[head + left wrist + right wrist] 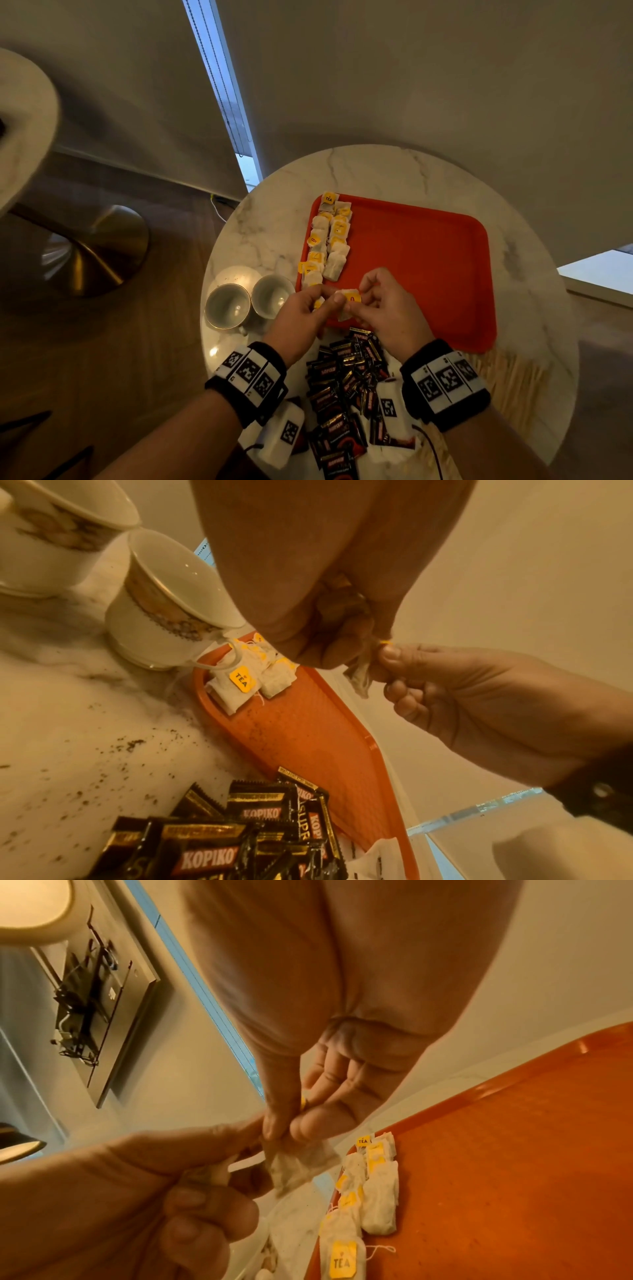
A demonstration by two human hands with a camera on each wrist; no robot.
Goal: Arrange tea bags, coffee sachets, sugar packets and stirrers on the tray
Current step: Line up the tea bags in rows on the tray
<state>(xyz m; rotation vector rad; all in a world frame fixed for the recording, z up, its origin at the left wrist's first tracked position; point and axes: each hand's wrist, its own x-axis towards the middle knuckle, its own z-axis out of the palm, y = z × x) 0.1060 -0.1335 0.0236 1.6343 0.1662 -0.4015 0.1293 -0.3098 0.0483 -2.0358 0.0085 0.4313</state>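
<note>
Your left hand point(301, 317) & right hand point(387, 308) meet above the near-left corner of the orange plastic tray point(428, 260). Both pinch one white paper tea bag w/ yellow tag point(347, 301) between thumb & fingers; it hangs clear of the tray. Two rows of matching tea bags point(327, 240) lie along the tray's left edge. A heap of black Kopiko coffee sachets point(342, 387) sits on the round white marble table point(274, 226), near side. Two white china cups point(250, 301) stand just left of the tray.
</note>
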